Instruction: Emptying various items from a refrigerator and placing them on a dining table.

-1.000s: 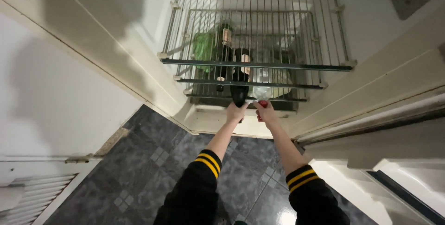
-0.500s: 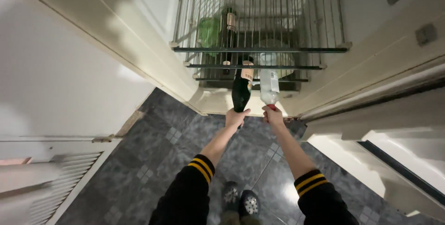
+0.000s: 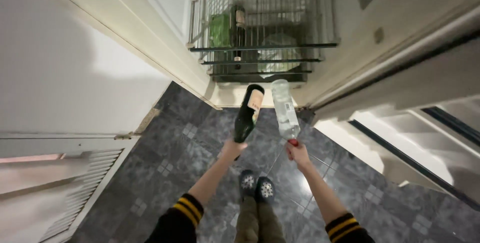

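Dark green glass fills the left hand (image 3: 233, 149): a wine bottle (image 3: 248, 113) gripped by its neck, base pointing away toward the wire rack (image 3: 260, 48). The right hand (image 3: 298, 154) is closed round the red-capped neck of a clear plastic bottle (image 3: 285, 109), which lies just beside the wine bottle, the two nearly parallel. Both bottles are out of the rack and held over the grey patterned floor tiles (image 3: 175, 138), just in front of the rack's lowest shelf.

As a judgement, the lifting out looks done for these two; neither has been set down anywhere yet. Inside the rack, behind its bars, another dark bottle (image 3: 238, 23) stands next to a green bag (image 3: 220, 30), with a pale, crumpled bag (image 3: 277, 53) to their right. Slippers (image 3: 256, 185) show on the tiles below the hands.
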